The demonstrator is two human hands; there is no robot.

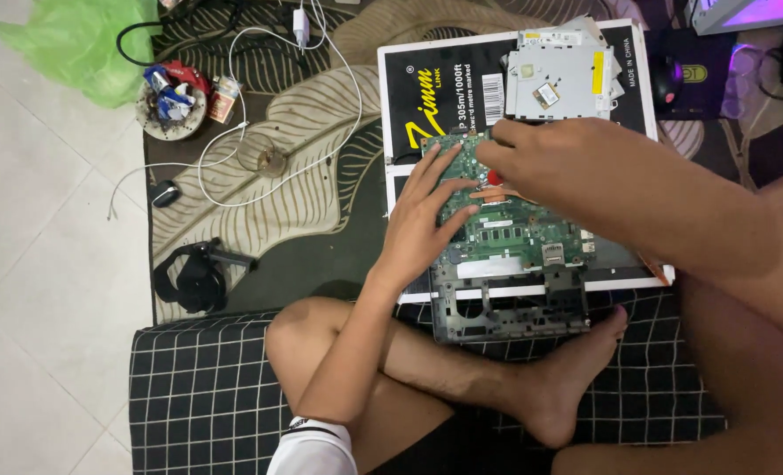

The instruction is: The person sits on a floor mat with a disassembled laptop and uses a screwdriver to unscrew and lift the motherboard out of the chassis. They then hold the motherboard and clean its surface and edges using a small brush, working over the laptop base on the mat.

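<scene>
A patterned rug (303, 114) with large leaf shapes covers the floor beside pale tiles, and a black cushion with a white grid (198, 387) lies at its near edge, where the person sits cross-legged. On the rug rests a flat black-and-white cardboard box (435, 79), serving as a work surface. A dark laptop chassis (506, 312) lies across the box's near edge, and a green circuit board (506, 230) sits in it. A silver optical drive (558, 75) lies on the far part of the box, well apart from the board.

The left hand (426, 220) lies flat on the left part of the circuit board, fingers spread and stretched out, holding nothing, only pressing down. The right hand (541, 158) reaches over the board's far edge with fingers curled; whether it grips something small underneath cannot be told, though a red spot shows just below the knuckles.

To the left on the rug lie black headphones (193, 277), a white charger cable (259, 105) in loops, a round dish of scraps (171, 101), and a green plastic bag (79, 44) on the tiles.
</scene>
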